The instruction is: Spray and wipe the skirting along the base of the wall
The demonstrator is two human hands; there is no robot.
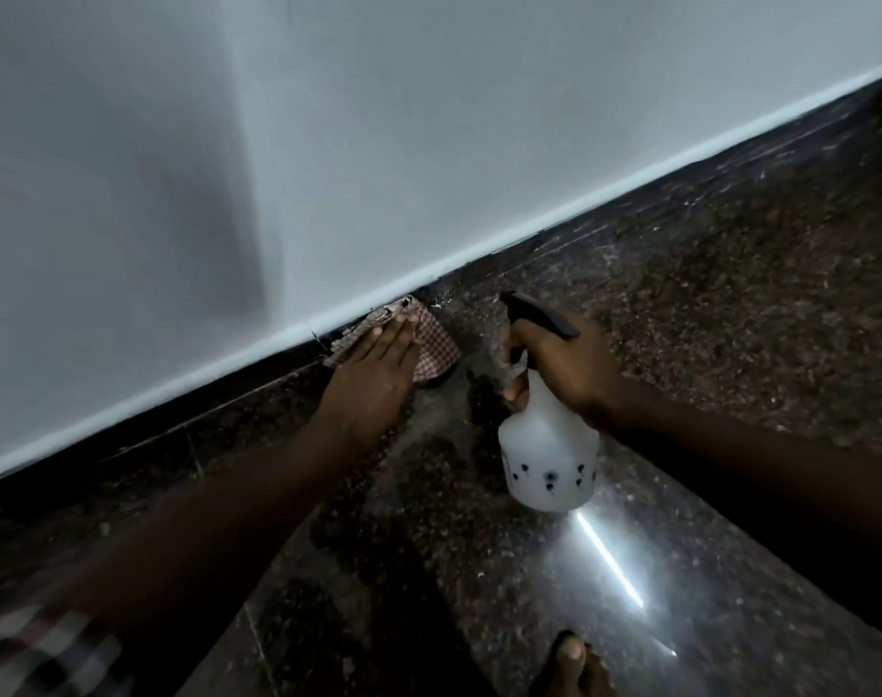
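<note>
One squeeze by the right hand (564, 364) gripping the bottle (547, 455) could soak the flat left hand (373, 374) pressing cloth (436, 347) beside.

Glossy speckled stone floor (680, 394), checked cloth (433, 344)

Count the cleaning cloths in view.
1: a checked cloth under the left hand, pressed against the skirting. Blurred striped fabric at bottom left looks like clothing.
</note>
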